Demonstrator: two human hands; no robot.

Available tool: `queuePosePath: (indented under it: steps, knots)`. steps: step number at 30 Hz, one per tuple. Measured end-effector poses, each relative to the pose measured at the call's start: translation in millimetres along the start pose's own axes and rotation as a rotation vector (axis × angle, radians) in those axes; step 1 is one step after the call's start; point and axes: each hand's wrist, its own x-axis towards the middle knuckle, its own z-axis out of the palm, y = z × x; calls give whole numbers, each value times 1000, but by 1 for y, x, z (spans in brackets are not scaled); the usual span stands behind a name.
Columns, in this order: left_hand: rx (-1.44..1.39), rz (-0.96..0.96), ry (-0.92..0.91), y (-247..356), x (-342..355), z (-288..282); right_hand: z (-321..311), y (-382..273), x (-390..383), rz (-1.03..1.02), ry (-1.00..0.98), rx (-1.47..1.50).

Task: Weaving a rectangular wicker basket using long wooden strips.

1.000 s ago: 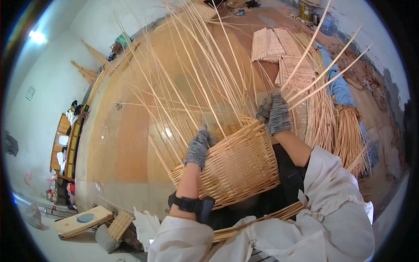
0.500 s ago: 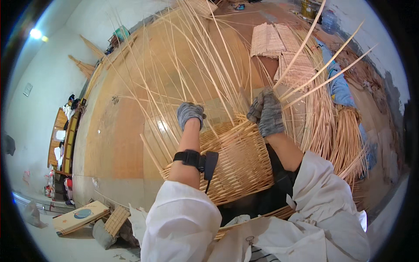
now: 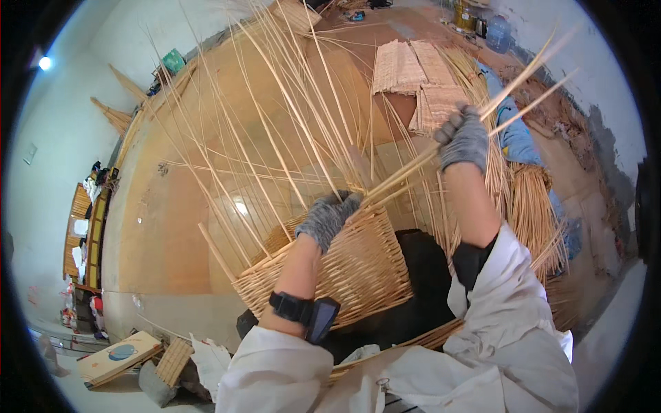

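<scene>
A half-woven wicker basket sits in front of me, with long upright rods rising from its far sides. My left hand, in a grey glove, is closed at the top of the near wall, close to the corner; its fingertips are partly hidden. Farther right and higher, my right hand, also gloved, grips several wicker rods. These rods slant from the basket's corner up through that fist, their tips pointing to the upper right.
Bundles of loose wicker lie at right beside a blue cloth. Flat woven panels rest on the floor beyond. A patterned box lies at lower left. A water jug stands far right.
My right hand has moved up and right from the corner, drawing the rods together. My left hand has come right and down onto the basket's top edge. The whole view has shifted slightly.
</scene>
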Motion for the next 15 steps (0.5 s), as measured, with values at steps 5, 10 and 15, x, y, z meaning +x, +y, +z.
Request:
queuePosePath:
  steps: [5, 10, 15]
  knots:
    - [60, 56, 160, 0, -18, 14, 11, 3, 33, -125, 59, -300]
    - [280, -10, 350, -2, -16, 31, 72, 69, 37, -404, -536, -338]
    - [627, -76, 420, -1, -11, 30, 129, 135, 23, -667, -800, -421]
